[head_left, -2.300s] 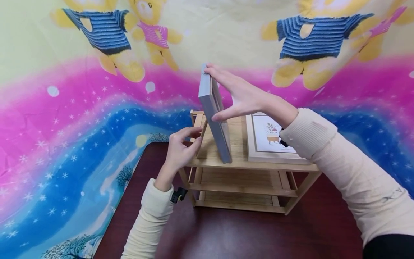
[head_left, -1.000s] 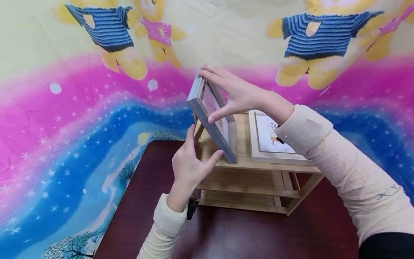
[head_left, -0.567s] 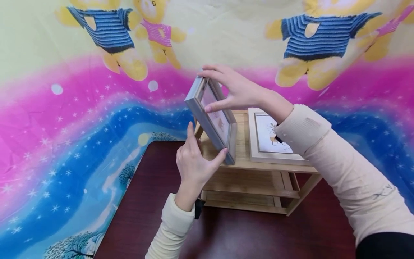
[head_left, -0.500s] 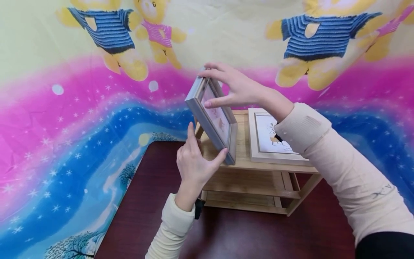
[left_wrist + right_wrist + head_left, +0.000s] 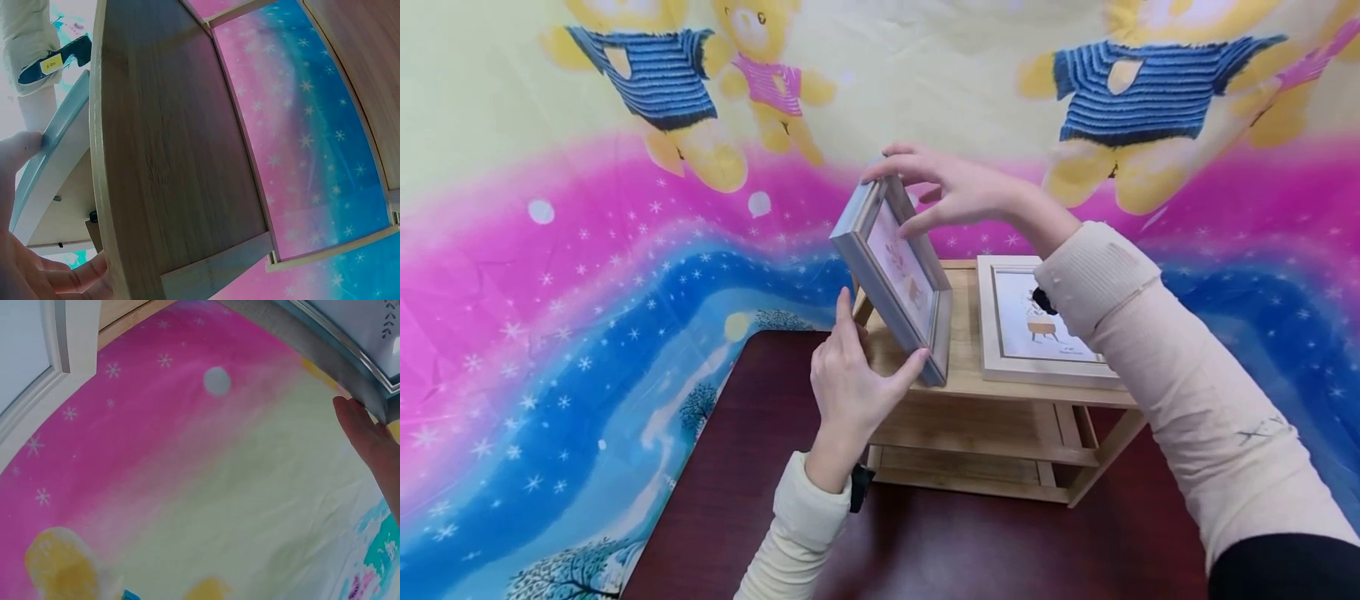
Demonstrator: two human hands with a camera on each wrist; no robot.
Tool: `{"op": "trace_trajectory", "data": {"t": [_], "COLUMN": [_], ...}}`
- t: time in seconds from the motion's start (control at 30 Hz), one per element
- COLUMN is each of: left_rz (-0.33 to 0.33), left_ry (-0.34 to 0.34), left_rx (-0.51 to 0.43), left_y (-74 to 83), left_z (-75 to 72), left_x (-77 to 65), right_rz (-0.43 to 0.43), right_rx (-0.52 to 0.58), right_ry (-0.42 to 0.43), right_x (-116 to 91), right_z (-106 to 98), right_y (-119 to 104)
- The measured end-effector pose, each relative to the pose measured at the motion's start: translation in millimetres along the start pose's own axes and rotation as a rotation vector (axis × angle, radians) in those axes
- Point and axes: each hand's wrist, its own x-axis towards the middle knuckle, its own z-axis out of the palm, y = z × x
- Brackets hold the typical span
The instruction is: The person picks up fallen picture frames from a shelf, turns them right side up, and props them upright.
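A grey picture frame (image 5: pixel 895 283) stands tilted back on the top board of a small wooden shelf (image 5: pixel 962 325). My left hand (image 5: pixel 853 379) holds its near lower edge, the thumb on the front side and the fingers behind. In the left wrist view, the thumb (image 5: pixel 22 150) touches the frame's edge, and the beige backing (image 5: pixel 69 206) shows above curled fingers. My right hand (image 5: pixel 958 192) reaches over the top: its fingers rest on the upper edge, while the thumb is in front of the picture. Whether that thumb touches the glass I cannot tell.
A second, cream picture frame (image 5: pixel 992 346) lies flat at the right of the shelf top, partly hidden by the right sleeve. Two lower boards (image 5: pixel 985 429) sit beneath. The shelf stands on a dark red table (image 5: pixel 737 467) before a teddy-bear printed cloth (image 5: pixel 925 67).
The grey frame has turned its picture side toward me and leaned left. My left hand moved up and right to its lower edge. The right thumb has come off the frame's side edge.
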Motion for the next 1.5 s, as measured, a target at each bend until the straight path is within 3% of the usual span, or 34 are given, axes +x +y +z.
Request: {"op": "trace_trajectory", "data": {"t": [0.17, 0.33, 0.53, 0.83, 1.5], "left_rz": [0.021, 0.058, 0.097, 0.091, 0.090], "left_ry": [0.021, 0.042, 0.042, -0.010, -0.097], "left_rx": [-0.017, -0.044, -0.075, -0.150, -0.307], "left_y": [-1.9, -6.5, -12.2, -18.2, -30.1], "left_z": [1.4, 1.4, 2.1, 0.6, -3.2], "left_x": [1.2, 4.0, 5.6, 9.0, 14.9], "right_rz": [0.082, 0.135, 0.137, 0.115, 0.167], "right_rx": [0.077, 0.087, 0.100, 0.169, 0.106], "right_ry": [0.036, 0.053, -0.002, -0.108, -0.047], "right_x": [2.4, 4.8, 6.5, 2.9, -11.9], "right_z": [-0.1, -1.6, -6.1, -11.8, -13.7], "right_y": [4.6, 5.5, 13.0, 26.5, 25.9]}}
